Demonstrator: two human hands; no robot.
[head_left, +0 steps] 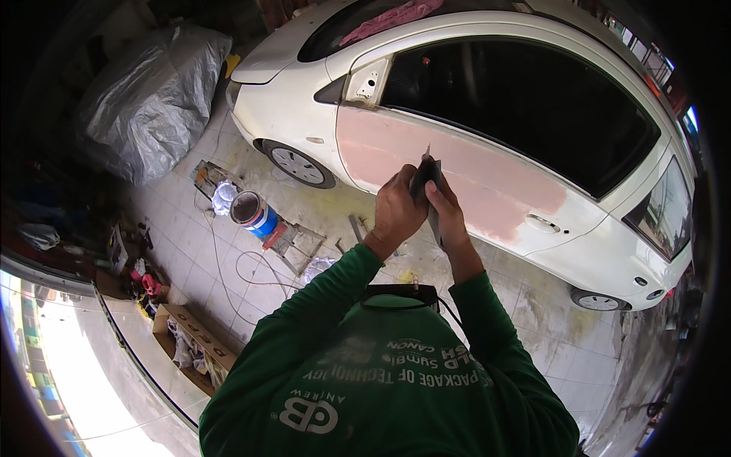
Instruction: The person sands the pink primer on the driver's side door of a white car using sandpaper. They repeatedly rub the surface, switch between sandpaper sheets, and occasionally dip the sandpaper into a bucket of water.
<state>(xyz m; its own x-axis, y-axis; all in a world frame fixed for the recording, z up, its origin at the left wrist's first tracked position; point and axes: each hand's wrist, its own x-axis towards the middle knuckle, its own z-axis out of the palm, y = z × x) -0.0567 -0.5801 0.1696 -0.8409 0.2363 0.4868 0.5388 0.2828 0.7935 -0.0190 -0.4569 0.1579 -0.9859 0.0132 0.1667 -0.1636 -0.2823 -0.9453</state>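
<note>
My left hand (398,204) and my right hand (448,212) are close together in front of the car door. Both are closed on a dark grey sheet (423,180) that looks like sandpaper. It is bent over between my fingers, and part of it hangs down below my right hand. A small pale tip (428,148) shows just above the sheet; whether it belongs to it I cannot tell. Behind my hands is the white car (285,95), with a wide pinkish filler patch (487,194) across its door. No mirror is fitted at the window corner.
Left of my arms, a blue bucket (263,221) stands on a low board (297,247), near a crumpled plastic bag (224,196). A thin hose (221,266) loops over the tiles. A cardboard box (217,349) sits lower left. A silver cover (156,99) drapes something beyond.
</note>
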